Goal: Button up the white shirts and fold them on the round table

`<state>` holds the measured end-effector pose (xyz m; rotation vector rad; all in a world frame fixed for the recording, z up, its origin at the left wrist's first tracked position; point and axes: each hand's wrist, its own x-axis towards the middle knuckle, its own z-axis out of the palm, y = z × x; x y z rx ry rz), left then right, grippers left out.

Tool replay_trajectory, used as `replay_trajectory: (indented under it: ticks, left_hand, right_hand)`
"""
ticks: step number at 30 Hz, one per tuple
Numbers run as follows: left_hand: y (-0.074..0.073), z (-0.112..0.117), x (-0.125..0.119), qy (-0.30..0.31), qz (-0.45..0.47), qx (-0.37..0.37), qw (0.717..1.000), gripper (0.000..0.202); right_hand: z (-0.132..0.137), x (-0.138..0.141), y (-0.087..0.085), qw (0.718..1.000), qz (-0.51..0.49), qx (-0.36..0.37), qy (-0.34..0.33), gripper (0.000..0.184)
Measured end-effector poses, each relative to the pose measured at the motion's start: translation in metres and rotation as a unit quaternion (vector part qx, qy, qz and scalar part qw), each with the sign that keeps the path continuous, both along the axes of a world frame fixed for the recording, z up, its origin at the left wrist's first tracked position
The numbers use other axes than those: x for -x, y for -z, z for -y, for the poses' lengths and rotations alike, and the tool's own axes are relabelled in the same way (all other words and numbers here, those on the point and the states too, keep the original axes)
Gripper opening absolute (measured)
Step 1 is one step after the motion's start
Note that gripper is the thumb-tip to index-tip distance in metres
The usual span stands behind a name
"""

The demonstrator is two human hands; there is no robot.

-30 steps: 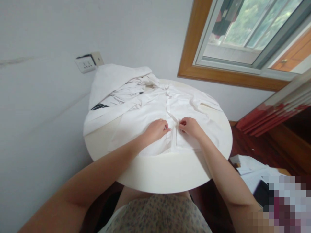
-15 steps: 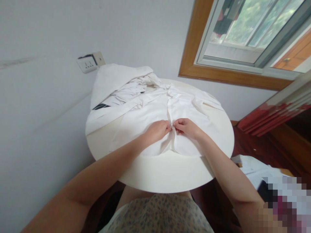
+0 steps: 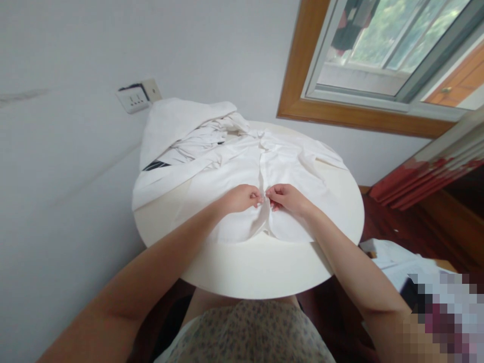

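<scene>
A white shirt (image 3: 227, 176) lies spread over a round cream table (image 3: 249, 272), its front placket running down the middle toward me. My left hand (image 3: 244, 197) pinches the left edge of the placket near the hem. Close beside it, my right hand (image 3: 284, 197) has thumb and fingertips closed on the facing edge. The fabric is lifted slightly between the two hands, and below them the hem parts in a small gap. Any button at the fingertips is too small to make out.
A white cloth bag or cover (image 3: 181, 118) with crumpled white clothes in it stands at the table's far left, against the wall. Behind it is a wall socket (image 3: 132, 98). A wood-framed window (image 3: 287, 96) is at the upper right. White items (image 3: 393, 257) lie lower right.
My left fingers have shifted slightly left and opened a little at the placket. The right hand has barely moved and still pinches the cloth.
</scene>
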<state>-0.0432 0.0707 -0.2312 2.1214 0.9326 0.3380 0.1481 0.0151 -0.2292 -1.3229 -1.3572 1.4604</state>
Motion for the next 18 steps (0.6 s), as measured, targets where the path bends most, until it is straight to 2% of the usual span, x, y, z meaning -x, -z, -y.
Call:
replay_trajectory:
  ticks: [5, 11, 18]
  left_hand:
    - [-0.009, 0.005, -0.001, -0.033, 0.019, 0.113, 0.993, 0.013]
    - [-0.019, 0.009, -0.001, -0.057, 0.028, 0.246, 0.967, 0.019]
    - [-0.019, 0.008, -0.002, -0.069, 0.041, 0.285, 0.955, 0.015]
  right_hand:
    - [0.000, 0.000, 0.000, 0.999, 0.019, -0.033, -0.010, 0.018]
    - [-0.001, 0.000, 0.005, 0.995, 0.072, -0.072, -0.026, 0.014]
    - [-0.001, -0.001, 0.004, 0.995, 0.066, -0.067, -0.025, 0.013]
